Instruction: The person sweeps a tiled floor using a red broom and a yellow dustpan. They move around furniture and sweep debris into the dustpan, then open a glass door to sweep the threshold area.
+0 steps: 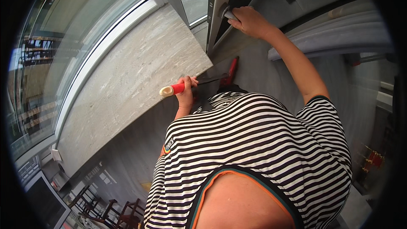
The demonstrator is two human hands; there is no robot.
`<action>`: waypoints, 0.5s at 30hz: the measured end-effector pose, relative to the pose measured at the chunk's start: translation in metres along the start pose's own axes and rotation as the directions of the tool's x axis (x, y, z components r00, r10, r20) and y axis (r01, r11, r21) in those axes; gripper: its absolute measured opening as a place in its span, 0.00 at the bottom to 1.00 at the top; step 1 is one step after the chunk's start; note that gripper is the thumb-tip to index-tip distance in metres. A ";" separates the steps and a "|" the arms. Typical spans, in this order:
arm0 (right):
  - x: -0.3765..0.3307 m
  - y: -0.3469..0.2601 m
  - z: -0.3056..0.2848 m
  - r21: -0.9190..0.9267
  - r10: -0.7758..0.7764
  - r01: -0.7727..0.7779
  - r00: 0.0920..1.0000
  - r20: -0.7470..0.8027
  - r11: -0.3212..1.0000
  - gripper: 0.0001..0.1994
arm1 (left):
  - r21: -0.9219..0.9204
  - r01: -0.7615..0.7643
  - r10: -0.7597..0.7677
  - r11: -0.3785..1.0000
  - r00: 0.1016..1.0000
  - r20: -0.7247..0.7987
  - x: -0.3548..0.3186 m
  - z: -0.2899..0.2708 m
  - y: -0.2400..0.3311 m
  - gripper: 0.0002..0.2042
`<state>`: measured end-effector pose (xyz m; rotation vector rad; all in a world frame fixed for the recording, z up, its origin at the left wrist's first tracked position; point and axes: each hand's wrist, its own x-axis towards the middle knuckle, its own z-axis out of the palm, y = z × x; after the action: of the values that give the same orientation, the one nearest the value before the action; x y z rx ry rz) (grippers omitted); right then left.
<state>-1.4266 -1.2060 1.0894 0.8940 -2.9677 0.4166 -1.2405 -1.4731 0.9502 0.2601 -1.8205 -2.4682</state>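
My left hand [185, 92] is wrapped around the red grip of a long-handled floor tool [178, 88]. A cream cap tops the grip, and the dark shaft runs down and away toward a narrow red head [231, 71] near the floor. Whether that head is a broom, a mop or a dustpan, I cannot tell. With my right arm stretched out ahead, my right hand [250, 22] is closed on the silver door handle [229, 13] of a dark-panelled door [215, 15]. Part of the handle is hidden under my fingers.
A wide stone sill [140, 72] runs along the left under a large window [93, 29], its corner close to my left hand. A pale curtain or cloth [330, 38] is at the far right. Dark wooden chairs [127, 214] stand at the lower left on the grey floor [127, 152].
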 end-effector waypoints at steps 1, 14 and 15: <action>-0.018 -0.001 -0.003 -0.024 0.010 -0.010 1.000 -0.005 1.000 0.15 | -0.020 -0.002 0.001 1.000 1.000 -0.028 0.002 -0.001 0.008 0.15; -0.281 0.040 -0.016 -0.052 0.536 -0.589 0.765 -0.357 0.806 0.16 | -0.148 0.184 -0.166 0.972 0.978 0.127 -0.031 -0.013 0.046 0.14; -0.309 0.060 -0.009 -0.012 0.615 -0.668 0.692 -0.379 0.744 0.17 | -0.141 0.206 -0.181 0.968 0.969 0.169 -0.034 -0.007 0.046 0.14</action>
<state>-1.2015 -0.9891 1.0557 -0.2705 -2.8105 0.3016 -1.2077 -1.4882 0.9949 0.2546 -1.7159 -2.8242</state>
